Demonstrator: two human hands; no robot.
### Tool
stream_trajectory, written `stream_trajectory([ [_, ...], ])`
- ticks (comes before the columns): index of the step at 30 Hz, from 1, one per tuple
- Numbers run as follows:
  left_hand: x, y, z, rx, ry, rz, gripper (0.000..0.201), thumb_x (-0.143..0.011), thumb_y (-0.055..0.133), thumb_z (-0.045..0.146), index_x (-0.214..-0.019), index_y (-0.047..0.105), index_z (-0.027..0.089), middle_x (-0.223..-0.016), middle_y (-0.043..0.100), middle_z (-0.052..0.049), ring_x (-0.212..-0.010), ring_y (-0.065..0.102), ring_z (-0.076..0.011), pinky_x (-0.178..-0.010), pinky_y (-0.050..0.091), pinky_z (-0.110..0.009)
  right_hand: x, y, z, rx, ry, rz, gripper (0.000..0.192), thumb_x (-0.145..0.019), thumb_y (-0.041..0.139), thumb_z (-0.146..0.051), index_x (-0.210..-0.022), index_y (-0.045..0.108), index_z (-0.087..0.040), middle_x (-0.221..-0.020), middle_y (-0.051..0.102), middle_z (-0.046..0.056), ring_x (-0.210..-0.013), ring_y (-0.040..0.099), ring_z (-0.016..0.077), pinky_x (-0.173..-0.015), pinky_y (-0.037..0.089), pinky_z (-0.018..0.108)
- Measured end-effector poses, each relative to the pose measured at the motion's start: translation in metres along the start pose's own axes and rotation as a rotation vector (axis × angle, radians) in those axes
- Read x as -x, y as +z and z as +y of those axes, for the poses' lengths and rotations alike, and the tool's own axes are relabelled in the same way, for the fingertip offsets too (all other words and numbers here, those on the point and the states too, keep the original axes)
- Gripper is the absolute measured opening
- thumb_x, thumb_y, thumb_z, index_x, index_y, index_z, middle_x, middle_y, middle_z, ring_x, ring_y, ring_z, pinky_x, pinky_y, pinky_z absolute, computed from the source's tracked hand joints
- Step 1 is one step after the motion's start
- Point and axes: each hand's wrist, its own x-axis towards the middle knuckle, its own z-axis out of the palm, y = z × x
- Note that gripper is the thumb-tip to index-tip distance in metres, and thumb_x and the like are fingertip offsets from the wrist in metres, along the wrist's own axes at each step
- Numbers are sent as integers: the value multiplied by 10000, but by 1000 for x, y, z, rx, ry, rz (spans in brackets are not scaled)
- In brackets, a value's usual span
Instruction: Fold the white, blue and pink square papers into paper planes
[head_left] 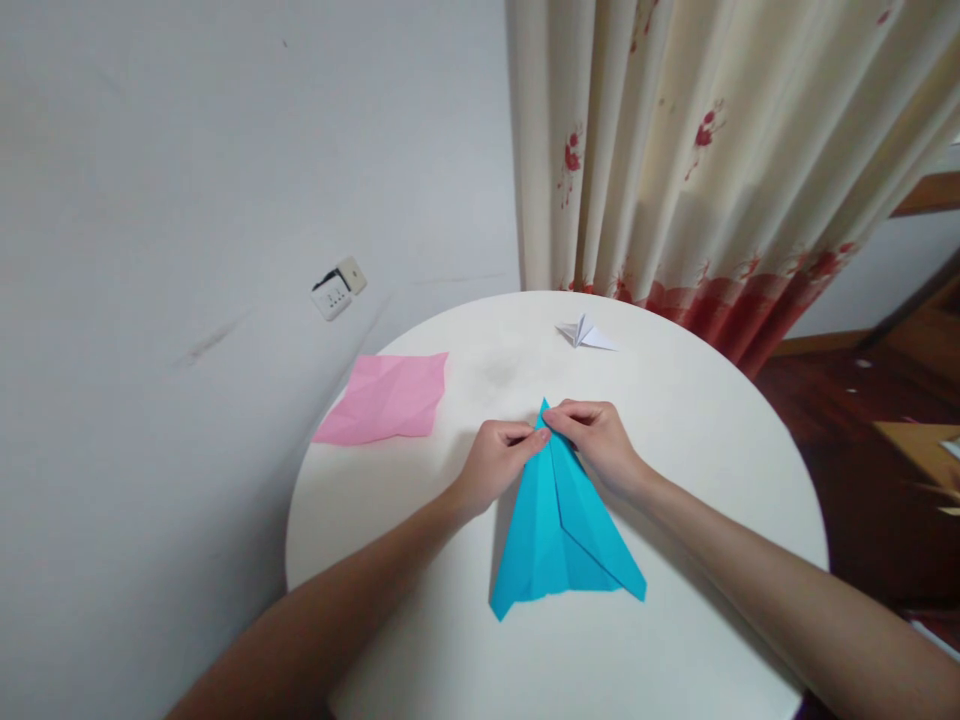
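A blue sheet of paper [559, 530], folded into a long triangle, lies on the round white table [697, 470] with its tip pointing away from me. My left hand [496, 460] pinches the paper near the tip from the left. From the right, my right hand [596, 440] presses its fingers on the same tip. The two hands touch each other over the narrow end. The wide end of the blue paper lies flat toward me.
A creased pink paper sheet [386, 397] lies at the table's left edge, partly over it. A small white folded paper figure [584, 333] sits at the far side. A floral curtain [712, 150] hangs behind; a wall socket [337, 288] is on the left wall.
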Motion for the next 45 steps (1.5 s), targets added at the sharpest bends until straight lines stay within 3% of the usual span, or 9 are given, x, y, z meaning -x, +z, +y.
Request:
stream_trajectory([
  [8, 4, 3, 4, -4, -29, -57, 430, -787, 683, 501, -597, 634, 118, -544, 472, 22, -525, 362, -83, -495, 229, -229, -2, -2, 1, 14, 70, 2, 270, -660, 793, -412, -637, 706, -158, -565, 608, 0, -511, 447, 104, -493, 321, 254],
  [12, 4, 3, 2, -8, -72, -105, 412, -781, 693, 495, -622, 653, 117, -549, 501, 15, -523, 398, -91, -500, 261, -229, -9, -9, 4, 30, 54, 99, 309, -710, 750, -457, -685, 716, -151, -567, 566, -6, -521, 427, 99, -489, 306, 247],
  [15, 1, 1, 0, -8, -41, -27, 430, -787, 691, 491, -575, 621, 124, -530, 481, 24, -514, 386, -86, -497, 256, -229, -14, -15, 6, -4, 86, 147, 400, -759, 685, -545, -738, 711, -147, -611, 548, -4, -541, 433, 98, -481, 293, 237],
  [20, -7, -8, -9, 54, -5, 190, 384, -775, 704, 494, -659, 685, 128, -602, 584, -2, -560, 477, -116, -527, 333, -238, -6, -12, 7, 126, 179, -140, 478, -765, 661, -602, -617, 624, -149, -556, 511, -12, -515, 408, 98, -477, 283, 243],
  [23, -10, -12, -13, 63, -8, 254, 385, -736, 734, 510, -676, 701, 131, -589, 594, -4, -557, 498, -128, -510, 347, -240, 0, -7, 9, 226, 176, -201, 437, -712, 734, -539, -566, 562, -165, -507, 439, -48, -484, 341, 80, -461, 234, 240],
  [33, -6, -7, -16, 102, -108, 51, 438, -688, 764, 558, -771, 730, 130, -691, 688, -52, -630, 616, -195, -547, 458, -278, -13, -14, 11, 250, 92, 76, 378, -669, 733, -516, -583, 590, -177, -516, 504, -28, -491, 395, 109, -475, 294, 256],
  [45, -7, -11, -9, -173, 14, 237, 317, -701, 731, 452, -665, 656, 146, -602, 577, 2, -586, 522, -148, -501, 347, -231, -8, -10, 13, 421, -18, 22, 224, -707, 654, -321, -595, 511, -190, -567, 455, -39, -550, 403, 111, -495, 293, 241],
])
